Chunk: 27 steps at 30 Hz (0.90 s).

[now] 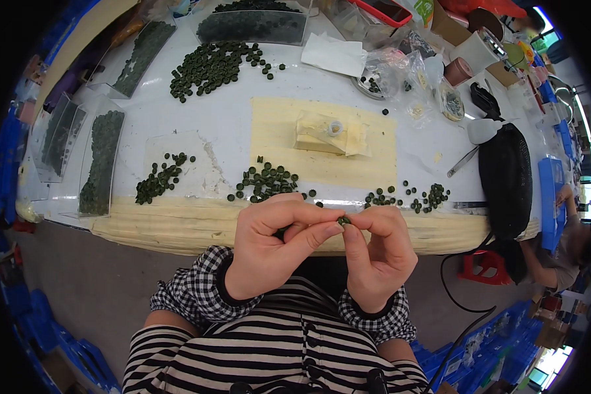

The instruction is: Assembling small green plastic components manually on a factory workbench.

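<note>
Green piece (344, 222) (perhaps round) is pinched between both hands (269, 246) (382, 255) at the cream table edge (171, 226).

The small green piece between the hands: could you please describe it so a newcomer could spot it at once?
Find the white table and its yellow-covered front edge. In view over that edge, the left hand and right hand meet at the small green piece. Unlike the dark green pieces lying loose on the table, it is pinched by both hands' fingers.
</note>
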Each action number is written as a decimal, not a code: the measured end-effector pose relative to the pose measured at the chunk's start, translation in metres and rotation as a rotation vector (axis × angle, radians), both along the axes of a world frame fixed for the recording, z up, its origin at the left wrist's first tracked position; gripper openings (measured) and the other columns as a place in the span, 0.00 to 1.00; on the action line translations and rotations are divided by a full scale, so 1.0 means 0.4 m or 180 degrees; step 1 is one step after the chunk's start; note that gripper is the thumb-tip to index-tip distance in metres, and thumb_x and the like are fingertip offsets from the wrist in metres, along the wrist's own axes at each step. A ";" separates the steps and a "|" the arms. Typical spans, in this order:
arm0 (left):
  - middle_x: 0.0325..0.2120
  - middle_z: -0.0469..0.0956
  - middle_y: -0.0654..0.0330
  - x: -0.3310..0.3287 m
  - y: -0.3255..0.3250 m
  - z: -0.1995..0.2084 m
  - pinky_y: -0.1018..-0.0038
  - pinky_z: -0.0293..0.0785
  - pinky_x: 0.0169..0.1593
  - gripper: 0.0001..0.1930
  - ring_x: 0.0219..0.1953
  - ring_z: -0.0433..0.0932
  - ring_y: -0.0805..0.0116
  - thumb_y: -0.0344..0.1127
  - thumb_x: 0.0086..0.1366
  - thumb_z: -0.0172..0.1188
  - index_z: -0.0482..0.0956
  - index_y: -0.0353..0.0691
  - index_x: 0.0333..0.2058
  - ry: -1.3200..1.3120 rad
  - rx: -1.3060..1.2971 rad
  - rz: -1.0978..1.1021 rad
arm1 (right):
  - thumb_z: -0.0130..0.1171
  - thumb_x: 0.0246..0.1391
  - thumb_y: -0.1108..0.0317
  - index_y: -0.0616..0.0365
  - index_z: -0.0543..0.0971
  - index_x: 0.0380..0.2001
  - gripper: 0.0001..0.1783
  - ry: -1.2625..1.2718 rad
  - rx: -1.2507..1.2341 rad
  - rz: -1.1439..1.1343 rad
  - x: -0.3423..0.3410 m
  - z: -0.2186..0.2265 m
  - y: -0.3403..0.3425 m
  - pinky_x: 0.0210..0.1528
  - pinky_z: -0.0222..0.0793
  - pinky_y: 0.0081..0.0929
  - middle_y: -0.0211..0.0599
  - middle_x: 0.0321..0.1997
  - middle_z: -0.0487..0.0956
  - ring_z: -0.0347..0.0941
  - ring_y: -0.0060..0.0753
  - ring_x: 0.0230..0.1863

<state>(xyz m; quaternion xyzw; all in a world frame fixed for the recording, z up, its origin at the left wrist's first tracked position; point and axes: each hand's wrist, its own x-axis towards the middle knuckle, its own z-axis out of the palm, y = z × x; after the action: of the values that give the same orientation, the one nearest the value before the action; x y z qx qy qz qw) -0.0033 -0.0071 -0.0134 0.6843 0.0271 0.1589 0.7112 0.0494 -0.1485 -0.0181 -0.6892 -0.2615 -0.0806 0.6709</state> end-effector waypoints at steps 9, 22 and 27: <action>0.14 0.63 0.71 0.001 0.017 0.013 0.82 0.55 0.24 0.09 0.18 0.58 0.82 0.22 0.53 0.64 0.83 0.35 0.35 0.0038 0.0261 0.0025 | 0.65 0.38 0.86 0.65 0.81 0.34 0.15 -0.1049 -0.0582 0.0083 0.013 0.004 -0.008 0.28 0.67 0.21 0.37 0.29 0.77 0.72 0.30 0.28; 0.11 0.63 0.69 0.015 0.048 0.030 0.82 0.53 0.19 0.10 0.15 0.59 0.81 0.26 0.51 0.67 0.83 0.38 0.35 -0.0384 0.1004 -0.0309 | 0.65 0.39 0.86 0.63 0.82 0.36 0.16 -0.1105 -0.0631 0.0424 0.021 0.017 -0.031 0.30 0.67 0.21 0.35 0.28 0.76 0.71 0.28 0.29; 0.11 0.62 0.70 0.019 0.035 0.023 0.82 0.53 0.19 0.11 0.15 0.59 0.81 0.26 0.52 0.67 0.83 0.37 0.36 -0.0510 0.1199 -0.0069 | 0.64 0.39 0.86 0.64 0.81 0.37 0.17 -0.0680 -0.0346 0.0465 0.021 -0.001 -0.030 0.29 0.67 0.20 0.35 0.28 0.76 0.71 0.27 0.29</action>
<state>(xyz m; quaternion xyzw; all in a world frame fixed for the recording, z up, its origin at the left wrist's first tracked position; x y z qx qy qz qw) 0.0044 0.0071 -0.0044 0.7907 -0.0671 0.2073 0.5722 0.0579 -0.1606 -0.0185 -0.6912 -0.3849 -0.0901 0.6050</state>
